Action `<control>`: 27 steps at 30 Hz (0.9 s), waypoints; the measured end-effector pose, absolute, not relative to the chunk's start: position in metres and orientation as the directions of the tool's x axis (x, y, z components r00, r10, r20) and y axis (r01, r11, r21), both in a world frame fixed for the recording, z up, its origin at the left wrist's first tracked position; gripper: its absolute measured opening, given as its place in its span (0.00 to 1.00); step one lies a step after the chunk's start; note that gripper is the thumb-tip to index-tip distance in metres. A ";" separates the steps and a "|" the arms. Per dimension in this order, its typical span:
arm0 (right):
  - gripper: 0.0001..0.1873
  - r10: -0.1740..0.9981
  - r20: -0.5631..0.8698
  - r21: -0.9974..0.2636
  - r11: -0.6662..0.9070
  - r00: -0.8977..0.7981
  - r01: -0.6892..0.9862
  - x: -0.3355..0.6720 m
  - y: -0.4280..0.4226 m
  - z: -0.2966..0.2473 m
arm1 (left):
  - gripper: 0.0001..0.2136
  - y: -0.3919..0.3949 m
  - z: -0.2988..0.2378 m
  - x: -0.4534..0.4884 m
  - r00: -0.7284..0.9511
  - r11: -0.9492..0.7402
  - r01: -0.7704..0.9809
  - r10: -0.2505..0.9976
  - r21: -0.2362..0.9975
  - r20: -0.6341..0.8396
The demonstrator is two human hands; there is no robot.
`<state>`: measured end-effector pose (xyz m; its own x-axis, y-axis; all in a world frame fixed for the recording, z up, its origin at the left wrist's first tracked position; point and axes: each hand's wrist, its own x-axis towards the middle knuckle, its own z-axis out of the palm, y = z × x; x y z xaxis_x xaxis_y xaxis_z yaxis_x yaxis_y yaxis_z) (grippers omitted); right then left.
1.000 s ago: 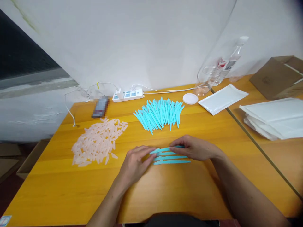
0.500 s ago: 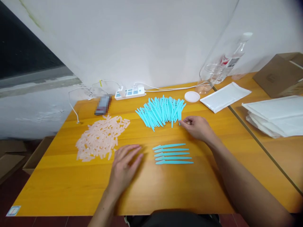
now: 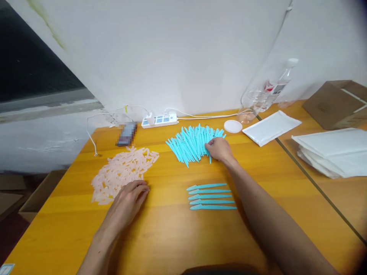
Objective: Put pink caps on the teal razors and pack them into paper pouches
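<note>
A fanned heap of turquoise eyebrow razors (image 3: 189,143) lies at the middle back of the table. My right hand (image 3: 219,149) is at its right front side, with thumb and forefinger pinched on a razor among the others. Several more turquoise razors (image 3: 212,196) lie in a row, parallel and apart, nearer to me. My left hand (image 3: 130,196) rests by the front right edge of a pile of pale pink translucent caps (image 3: 120,172). Its fingers are curled and the thumb is close to them; whatever may be between them is hidden.
Behind the piles are a phone (image 3: 127,133), a white power strip (image 3: 159,120) with cables, and a round white lid (image 3: 233,126). To the right stand a clear bottle (image 3: 282,82), a clear tub (image 3: 249,110), white packets (image 3: 271,127) and a cardboard box (image 3: 334,103).
My right hand has moved left along the front of the razor heap. My left hand has shifted left toward the pink caps, its spread fingers now drawn together. The camera view has tilted slightly.
</note>
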<state>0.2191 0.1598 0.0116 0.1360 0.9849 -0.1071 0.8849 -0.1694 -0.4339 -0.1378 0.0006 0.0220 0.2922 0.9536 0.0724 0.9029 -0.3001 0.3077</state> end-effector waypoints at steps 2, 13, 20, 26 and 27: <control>0.15 0.983 -0.109 -0.437 -0.181 0.148 0.881 0.221 0.161 0.011 | 0.10 0.002 0.026 -0.131 0.270 -0.278 0.881 0.960 0.383 0.076; 0.16 0.982 -0.067 -0.398 -0.190 0.178 0.897 0.218 0.170 0.010 | 0.21 0.025 0.019 -0.066 0.135 0.125 0.360 0.973 0.924 -0.184; 0.14 0.978 -0.082 -0.431 -0.207 0.190 0.878 0.223 0.174 0.011 | 0.23 0.032 0.014 -0.064 0.096 0.314 0.066 0.943 0.947 -0.319; 0.14 0.976 -0.091 -0.467 -0.218 0.198 0.857 0.225 0.171 0.009 | 0.24 0.035 0.013 -0.060 0.065 0.317 0.100 0.944 0.943 -0.324; 0.15 0.976 -0.090 -0.470 -0.218 0.199 0.855 0.224 0.171 0.008 | 0.25 0.036 0.013 -0.059 0.066 0.311 0.122 0.945 0.942 -0.320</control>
